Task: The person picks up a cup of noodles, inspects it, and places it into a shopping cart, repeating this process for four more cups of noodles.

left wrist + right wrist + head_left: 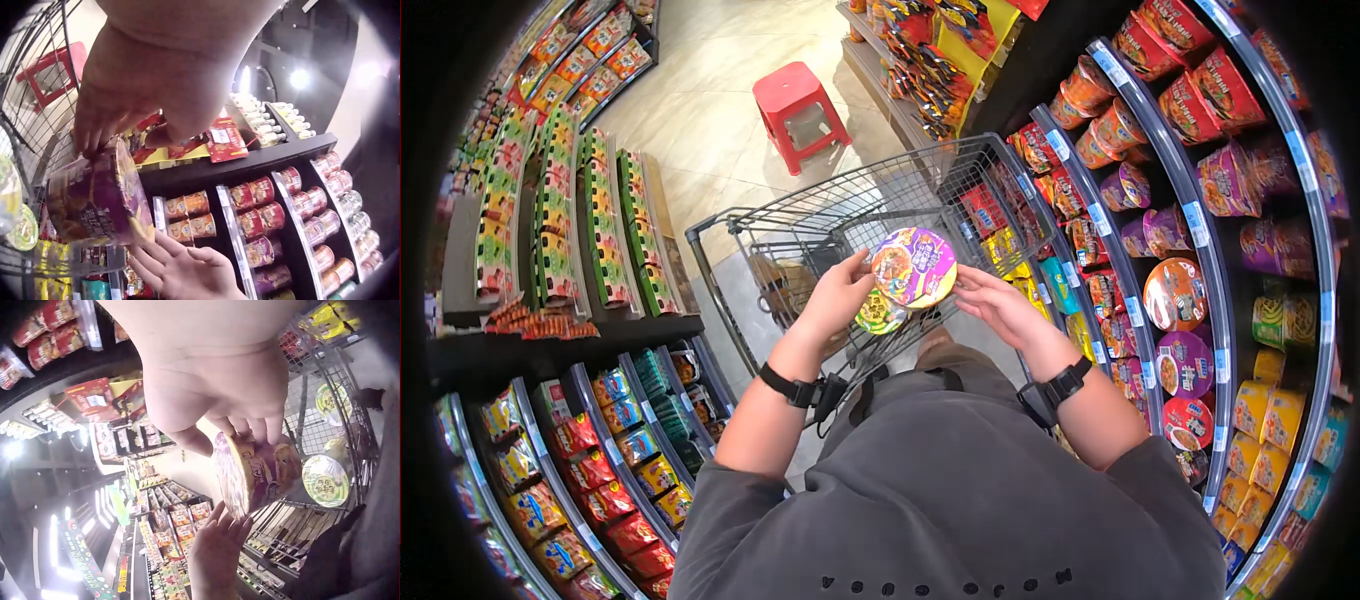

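A purple instant noodle bowl, its printed lid facing up toward me, is above the shopping cart. My left hand holds its left side, thumb close to the lid's edge. My right hand touches the opposite side with extended fingers, its palm away from the bowl. In the left wrist view the thumb of that right hand stands apart from the bowl. Under the purple bowl, partly covered by it, shows a green noodle bowl. The right wrist view shows green lids inside the cart.
Shelves of noodle cups and bowls rise close on my right. On the left are racks of packaged snacks and a display of green boxes. A red plastic stool stands on the floor beyond the cart.
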Demonstrator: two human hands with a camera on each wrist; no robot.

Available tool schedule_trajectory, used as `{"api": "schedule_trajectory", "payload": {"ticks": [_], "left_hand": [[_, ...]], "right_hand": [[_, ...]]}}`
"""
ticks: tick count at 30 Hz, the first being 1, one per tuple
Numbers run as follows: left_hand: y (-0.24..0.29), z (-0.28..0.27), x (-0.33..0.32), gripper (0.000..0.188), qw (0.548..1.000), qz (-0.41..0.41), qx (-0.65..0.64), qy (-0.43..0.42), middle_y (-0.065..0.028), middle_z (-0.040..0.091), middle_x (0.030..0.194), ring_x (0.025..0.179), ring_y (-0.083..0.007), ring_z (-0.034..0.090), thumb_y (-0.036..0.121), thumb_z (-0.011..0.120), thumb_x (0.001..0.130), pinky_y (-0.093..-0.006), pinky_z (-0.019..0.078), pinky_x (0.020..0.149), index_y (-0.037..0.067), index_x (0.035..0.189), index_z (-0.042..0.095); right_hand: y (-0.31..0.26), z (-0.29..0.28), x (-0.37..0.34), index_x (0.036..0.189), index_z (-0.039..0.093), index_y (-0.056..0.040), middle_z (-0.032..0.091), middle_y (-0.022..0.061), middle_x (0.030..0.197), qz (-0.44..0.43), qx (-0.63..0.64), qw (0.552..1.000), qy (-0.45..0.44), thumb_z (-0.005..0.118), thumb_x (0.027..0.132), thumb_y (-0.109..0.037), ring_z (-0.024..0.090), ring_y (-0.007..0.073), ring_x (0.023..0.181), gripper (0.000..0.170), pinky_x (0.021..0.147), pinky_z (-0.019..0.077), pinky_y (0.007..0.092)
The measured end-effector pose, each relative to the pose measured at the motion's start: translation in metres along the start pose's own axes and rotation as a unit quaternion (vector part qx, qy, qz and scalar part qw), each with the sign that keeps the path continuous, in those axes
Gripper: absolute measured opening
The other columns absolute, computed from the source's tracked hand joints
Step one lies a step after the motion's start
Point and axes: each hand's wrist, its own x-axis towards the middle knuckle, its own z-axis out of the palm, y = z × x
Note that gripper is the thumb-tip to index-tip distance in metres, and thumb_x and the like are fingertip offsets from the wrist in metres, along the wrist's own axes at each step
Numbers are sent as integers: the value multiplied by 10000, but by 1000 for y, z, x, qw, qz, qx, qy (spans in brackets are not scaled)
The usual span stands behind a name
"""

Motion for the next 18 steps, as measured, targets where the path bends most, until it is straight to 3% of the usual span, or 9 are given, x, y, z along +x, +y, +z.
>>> {"api": "schedule_trajectory", "payload": {"ticks": [4,7,10,12,14,15,16,17,18], "left_hand": [[-24,33,67,582,997,-51,31,42,-149,712,1195,1046,-212,680,150,623,947,-328,524,929,-56,1477,500],[-40,58,112,574,994,-93,38,31,-178,714,1184,1036,-247,694,169,630,940,-347,534,907,-55,1457,519],[-63,80,158,522,986,-136,94,12,-215,742,1091,996,-294,721,191,627,928,-374,545,888,-53,1388,586],[-102,97,185,455,980,-146,139,8,-227,757,1020,962,-318,735,232,619,909,-390,549,871,-29,1279,674],[-136,110,204,442,969,-185,161,-22,-224,758,1026,972,-331,731,260,615,905,-398,546,885,-20,1236,699],[-144,116,212,434,959,-215,181,-44,-222,758,1031,982,-344,728,288,611,900,-407,543,899,-12,1193,724],[-132,114,217,544,946,-242,182,-113,-293,734,1103,1110,-409,702,404,650,906,-445,522,993,-66,1169,721],[-129,118,222,544,944,-248,182,-118,-293,734,1103,1110,-409,702,404,650,906,-445,522,993,-66,1169,721],[-134,122,226,537,935,-268,193,-129,-293,736,1091,1107,-411,703,413,644,907,-445,523,989,-65,1134,735]], "right_hand": [[0,-45,44,1588,370,-19,383,95,1643,51,20,998,29,580,1000,-125,418,198,1466,633,1190,344,385],[17,-83,85,1556,420,-22,461,82,1578,82,28,993,76,576,991,-111,450,182,1427,593,1184,347,389],[22,-106,114,1404,568,-94,644,12,1324,134,60,983,109,619,941,-217,541,138,1279,482,1093,370,344],[45,-132,139,1350,597,-101,653,6,1300,170,73,975,120,621,937,-222,548,136,1254,431,1074,378,347],[62,-143,155,1186,662,-105,670,20,1248,216,73,957,178,621,918,-209,563,148,1192,291,1019,400,361],[74,-151,163,1186,662,-105,670,20,1248,223,78,955,181,621,918,-209,563,148,1192,291,1019,400,361],[90,-160,172,1207,663,-99,667,27,1248,245,70,949,186,615,916,-207,565,147,1180,315,1043,389,355],[105,-168,180,1229,664,-92,664,33,1249,267,60,943,191,608,914,-205,567,146,1169,339,1067,378,348],[76,-153,174,1176,661,-67,673,70,1200,273,40,943,185,602,902,-196,584,162,1154,308,1040,400,343]]}}
